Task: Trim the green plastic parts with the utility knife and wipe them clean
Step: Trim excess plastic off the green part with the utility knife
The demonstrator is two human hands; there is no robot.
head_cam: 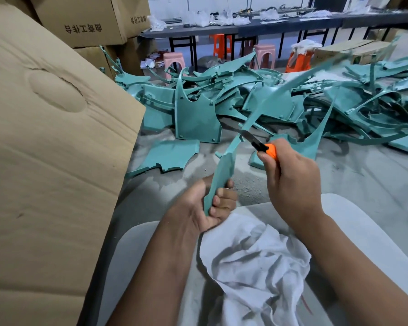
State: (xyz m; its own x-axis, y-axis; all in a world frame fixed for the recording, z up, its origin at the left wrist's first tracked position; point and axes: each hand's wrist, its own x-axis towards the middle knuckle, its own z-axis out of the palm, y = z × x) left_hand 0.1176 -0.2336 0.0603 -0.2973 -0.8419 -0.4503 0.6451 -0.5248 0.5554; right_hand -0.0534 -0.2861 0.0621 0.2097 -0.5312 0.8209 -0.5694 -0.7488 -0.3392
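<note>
Long green plastic strip (pixel 224 170), likely light and springy, gripped low in left hand (pixel 207 203) above lap; orange knife (pixel 262 147) clenched in right hand (pixel 292 182), blade at edge.

A long curved green plastic part (pixel 224 170) stands tilted, an orange utility knife's (pixel 262 145) blade touching its edge.

Factory finishing area: moulded green plastic parts (pixel 292 102) lay heaped on a concrete floor (pixel 353 184), beside stacked cardboard cartons (pixel 85 22), long workbenches (pixel 245 28) and plastic stools (pixel 173 63).
</note>
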